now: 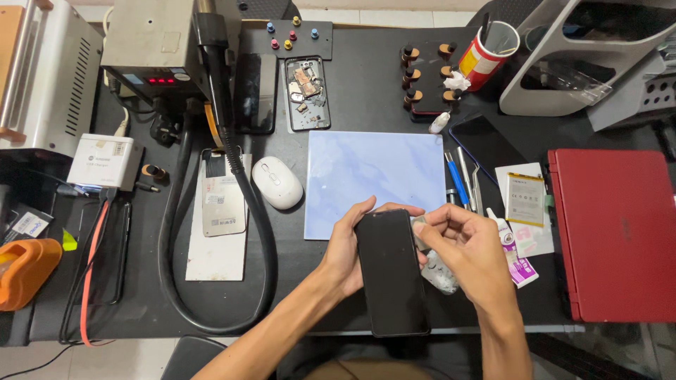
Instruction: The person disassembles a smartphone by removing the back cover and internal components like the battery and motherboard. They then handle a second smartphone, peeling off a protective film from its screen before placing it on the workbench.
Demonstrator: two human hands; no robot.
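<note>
Left hand (346, 248) wraps the left edge of a black phone (391, 271), thumb along the side, fingertips curled over the top corner; phone is screen-up, dark, held above the near edge of the desk, long axis pointing away from the person. Right hand (465, 252) is closed in a pinch at the phone's upper right edge, thumb and forefinger together on something small, can't tell what. Under the right hand a crumpled grey wad (442, 276) lies on the mat. Just beyond the hands sits a pale blue marbled tile (373, 169), flat and bare. Right of the tile: a blue-handled tool (456, 180) and thin metal tools side by side, then a phone battery (525, 199) on white paper, a small glue bottle (501, 229) near the wrist. Far right, a closed red case (616, 236). Left of the tile a white mouse (277, 182), a thick black hose (250, 211) looping down from a grey hot-air station (151, 49) with a red display. An opened phone (308, 93) with its insides exposed lies at the back, beside a dark phone (255, 91). Red cup (486, 56) with tools at back right, microscope base (563, 56) beyond it. Orange tape dispenser (24, 271) at far left. Surface is a black mat (141, 295) on the desk, pale floor tiles below
</note>
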